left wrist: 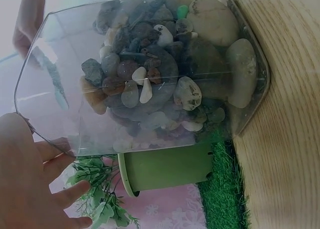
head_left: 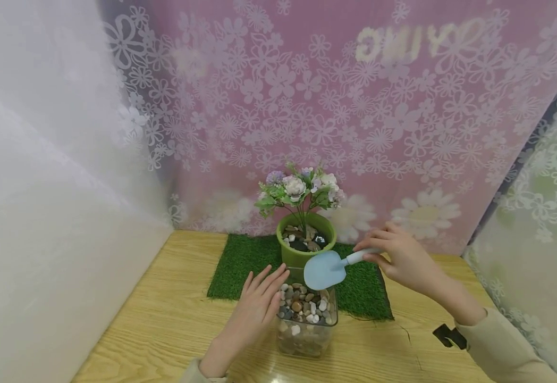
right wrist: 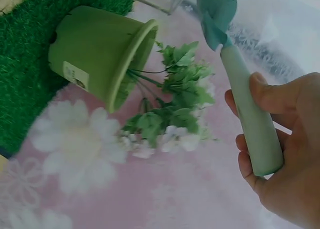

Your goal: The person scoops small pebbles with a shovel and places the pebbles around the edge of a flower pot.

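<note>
Turf mat (head_left: 250,260) under green pot (head_left: 294,259); clear box (head_left: 307,323) in front. Left hand (head_left: 259,300) straight-fingered at box's left rim, well placed to steady. Right hand (head_left: 400,260) grips trowel (head_left: 325,270) by handle, blade above far rim; best kept low, level over pebbles (head_left: 302,306).

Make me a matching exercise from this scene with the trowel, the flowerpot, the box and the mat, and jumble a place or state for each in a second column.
Column one:
1. Trowel
2. Flowerpot
3. Box
4. Mat

Column two:
A. See-through, with pebbles inside
B. Lies flat beneath the flowerpot
C. Gripped by the right hand
D. Has flowers standing in it

Pairs: 1-C, 2-D, 3-A, 4-B.
</note>
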Tool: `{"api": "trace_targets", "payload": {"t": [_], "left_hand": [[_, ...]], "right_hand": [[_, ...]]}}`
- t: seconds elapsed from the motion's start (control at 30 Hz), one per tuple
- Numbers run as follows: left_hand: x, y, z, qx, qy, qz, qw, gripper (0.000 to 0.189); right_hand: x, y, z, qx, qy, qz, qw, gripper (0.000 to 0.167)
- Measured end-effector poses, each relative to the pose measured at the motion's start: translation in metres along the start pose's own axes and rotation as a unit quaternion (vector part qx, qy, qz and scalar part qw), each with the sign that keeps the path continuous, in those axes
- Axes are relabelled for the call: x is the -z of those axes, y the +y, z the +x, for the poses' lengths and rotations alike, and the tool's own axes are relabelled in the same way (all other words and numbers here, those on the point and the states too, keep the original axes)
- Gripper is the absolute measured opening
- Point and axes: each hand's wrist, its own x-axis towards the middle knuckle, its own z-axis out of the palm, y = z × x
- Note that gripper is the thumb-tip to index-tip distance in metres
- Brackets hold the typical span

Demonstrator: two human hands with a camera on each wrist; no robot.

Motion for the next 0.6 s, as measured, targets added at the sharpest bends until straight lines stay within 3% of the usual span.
{"api": "trace_targets", "payload": {"t": [0.23,0.43,0.6], "left_hand": [[-0.001,0.001,0.0,0.0,0.013,-0.009,0.9999,0.05],[-0.004,0.0,0.0,-0.002,0.019,-0.012,0.9997,0.05],[-0.005,-0.001,-0.001,0.004,0.015,-0.011,0.9998,0.05]], "right_hand": [[0.011,-0.023,0.024,0.094,-0.007,-0.067,0.9933,0.017],[0.017,-0.036,0.043,0.116,-0.057,-0.132,0.9827,0.014],[0.016,-0.044,0.059,0.129,-0.119,-0.182,0.9677,0.017]]}}
